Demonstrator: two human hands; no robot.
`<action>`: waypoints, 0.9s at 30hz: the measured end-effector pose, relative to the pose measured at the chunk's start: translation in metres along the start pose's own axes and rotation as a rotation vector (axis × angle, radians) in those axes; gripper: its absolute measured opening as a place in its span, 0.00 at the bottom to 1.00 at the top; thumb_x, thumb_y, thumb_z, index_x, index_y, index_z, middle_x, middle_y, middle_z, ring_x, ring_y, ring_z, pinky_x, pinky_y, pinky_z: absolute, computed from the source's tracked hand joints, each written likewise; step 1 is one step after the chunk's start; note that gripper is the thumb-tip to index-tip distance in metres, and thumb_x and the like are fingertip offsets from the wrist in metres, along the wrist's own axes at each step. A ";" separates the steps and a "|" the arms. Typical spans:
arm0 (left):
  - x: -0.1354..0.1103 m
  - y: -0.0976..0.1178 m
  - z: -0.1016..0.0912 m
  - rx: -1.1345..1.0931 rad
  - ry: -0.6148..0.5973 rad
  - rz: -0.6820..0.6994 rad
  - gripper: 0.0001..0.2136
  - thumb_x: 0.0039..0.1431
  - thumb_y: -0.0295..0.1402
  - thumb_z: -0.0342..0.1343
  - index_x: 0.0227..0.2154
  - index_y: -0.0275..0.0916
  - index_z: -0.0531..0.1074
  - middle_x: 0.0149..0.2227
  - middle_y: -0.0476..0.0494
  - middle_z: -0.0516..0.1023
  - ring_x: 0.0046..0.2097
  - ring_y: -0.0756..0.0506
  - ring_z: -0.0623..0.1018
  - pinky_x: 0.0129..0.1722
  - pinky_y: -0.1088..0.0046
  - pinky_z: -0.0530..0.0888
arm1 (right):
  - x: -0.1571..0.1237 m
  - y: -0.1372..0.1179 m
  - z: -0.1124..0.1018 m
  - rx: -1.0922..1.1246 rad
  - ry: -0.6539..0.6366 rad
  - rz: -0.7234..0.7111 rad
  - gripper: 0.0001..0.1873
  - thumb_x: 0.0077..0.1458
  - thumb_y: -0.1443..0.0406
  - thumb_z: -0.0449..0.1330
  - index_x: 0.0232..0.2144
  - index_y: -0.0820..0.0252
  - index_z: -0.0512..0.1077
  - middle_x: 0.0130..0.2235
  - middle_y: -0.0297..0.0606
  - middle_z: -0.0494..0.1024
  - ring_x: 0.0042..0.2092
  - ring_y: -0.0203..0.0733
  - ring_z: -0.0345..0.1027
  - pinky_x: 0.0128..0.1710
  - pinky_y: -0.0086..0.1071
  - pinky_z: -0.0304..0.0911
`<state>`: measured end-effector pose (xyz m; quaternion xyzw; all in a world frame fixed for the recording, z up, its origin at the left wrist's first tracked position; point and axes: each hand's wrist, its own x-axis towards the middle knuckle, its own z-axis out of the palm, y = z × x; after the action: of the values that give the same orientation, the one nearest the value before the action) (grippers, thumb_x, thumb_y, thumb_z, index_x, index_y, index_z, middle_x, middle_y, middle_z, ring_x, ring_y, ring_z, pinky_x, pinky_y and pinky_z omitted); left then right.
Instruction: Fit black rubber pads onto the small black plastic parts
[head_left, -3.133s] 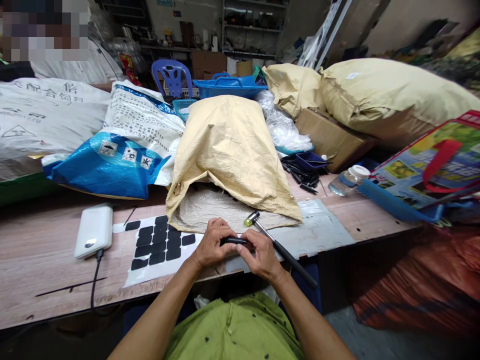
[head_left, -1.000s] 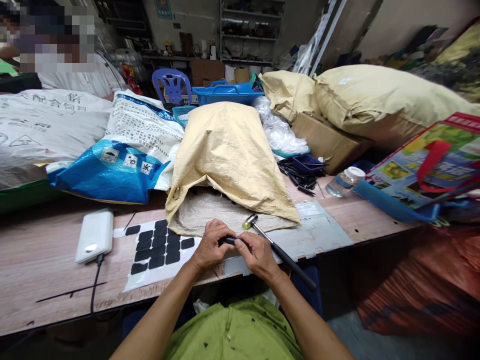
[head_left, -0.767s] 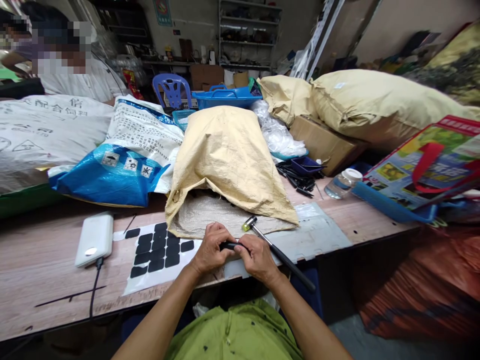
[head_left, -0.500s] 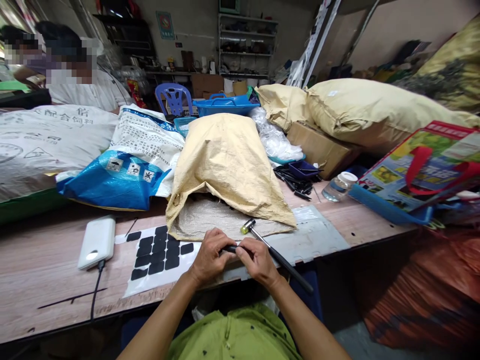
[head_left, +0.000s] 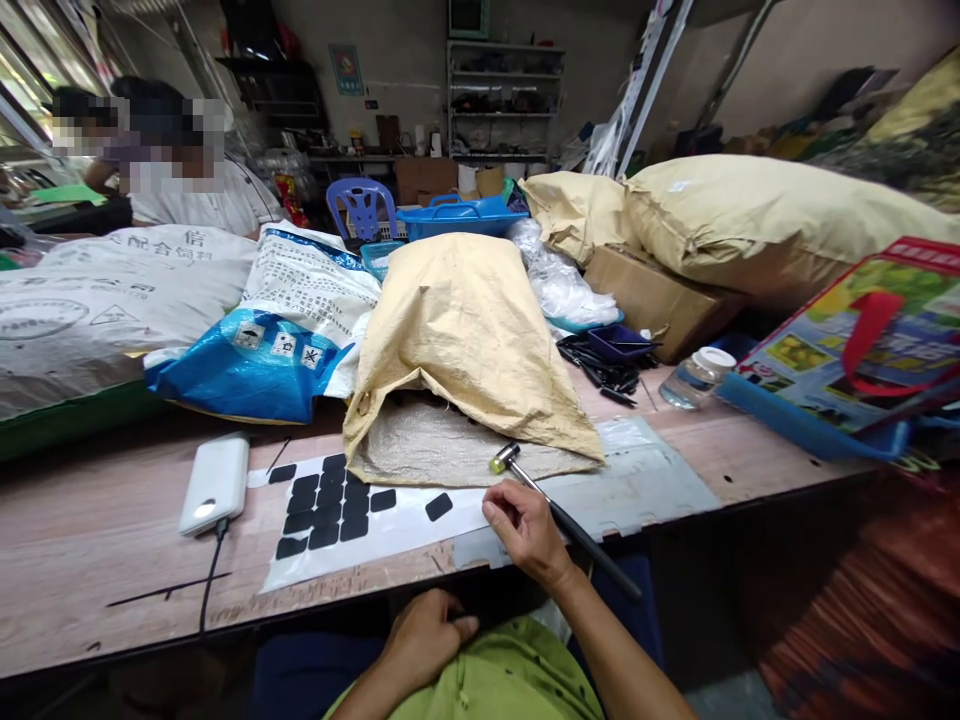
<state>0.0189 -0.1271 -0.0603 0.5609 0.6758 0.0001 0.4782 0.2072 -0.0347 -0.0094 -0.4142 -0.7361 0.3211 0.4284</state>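
Note:
My right hand rests at the table's front edge, its fingers curled in and no object showing between them. Just beside it lies a small hammer with a yellow-tipped metal head and a black handle. My left hand is low at my lap, in front of the green shirt. Its fingers are closed, and their inner side is hidden. Black rounded stickers sit in a block on a white backing sheet, left of my right hand. One loose black sticker is apart from the block.
A large tan sack lies open-mouthed ahead. Left are a white power bank with a cable and a blue-white sack. Right are black parts, a lidded jar and a blue tray. Two people sit at far left.
My hands have parted from the black object they held together. The left hand dropped to my lap; the right stayed by the hammer. The loose sticker is now uncovered, and the view shifted slightly.

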 end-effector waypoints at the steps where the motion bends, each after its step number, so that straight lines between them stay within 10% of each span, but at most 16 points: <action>1: 0.006 0.001 0.002 0.030 -0.009 -0.039 0.19 0.57 0.45 0.57 0.46 0.41 0.81 0.49 0.39 0.83 0.52 0.34 0.80 0.51 0.62 0.72 | 0.000 0.000 0.000 -0.004 -0.003 0.000 0.09 0.62 0.61 0.58 0.31 0.58 0.72 0.28 0.33 0.69 0.29 0.37 0.61 0.29 0.32 0.55; 10: 0.007 -0.003 0.002 0.128 -0.058 0.074 0.26 0.57 0.44 0.57 0.57 0.41 0.74 0.59 0.37 0.77 0.60 0.34 0.75 0.57 0.61 0.70 | -0.001 0.002 0.002 -0.032 -0.011 0.015 0.10 0.62 0.61 0.58 0.29 0.58 0.72 0.27 0.33 0.70 0.29 0.37 0.63 0.29 0.31 0.56; 17: -0.006 0.042 -0.080 -0.084 -0.251 0.409 0.18 0.63 0.47 0.51 0.38 0.38 0.79 0.31 0.46 0.82 0.30 0.46 0.78 0.32 0.72 0.70 | -0.001 0.001 0.002 -0.067 -0.013 0.005 0.10 0.62 0.61 0.58 0.29 0.58 0.71 0.26 0.33 0.70 0.29 0.37 0.62 0.30 0.32 0.56; 20: 0.026 0.066 -0.127 -0.104 0.117 0.395 0.19 0.63 0.46 0.51 0.34 0.35 0.78 0.30 0.44 0.80 0.32 0.44 0.77 0.32 0.72 0.70 | -0.001 0.002 0.002 -0.069 -0.011 0.005 0.10 0.62 0.61 0.58 0.28 0.58 0.71 0.26 0.33 0.70 0.29 0.37 0.62 0.30 0.32 0.56; 24: 0.082 0.082 -0.172 0.119 0.690 0.109 0.22 0.65 0.42 0.50 0.54 0.31 0.71 0.44 0.31 0.81 0.45 0.35 0.80 0.43 0.63 0.73 | -0.001 0.003 0.002 -0.063 -0.010 -0.003 0.10 0.61 0.62 0.58 0.28 0.58 0.70 0.26 0.33 0.69 0.28 0.37 0.61 0.30 0.32 0.55; 27: 0.113 0.085 -0.192 0.235 0.814 -0.035 0.24 0.67 0.39 0.47 0.53 0.21 0.71 0.47 0.17 0.79 0.50 0.27 0.80 0.49 0.55 0.72 | -0.001 0.003 0.002 -0.058 -0.006 -0.003 0.10 0.60 0.62 0.58 0.27 0.58 0.69 0.25 0.32 0.68 0.28 0.36 0.61 0.29 0.31 0.54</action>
<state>-0.0306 0.0934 0.0166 0.5542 0.8144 0.1367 0.1050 0.2074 -0.0345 -0.0133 -0.4244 -0.7469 0.3000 0.4147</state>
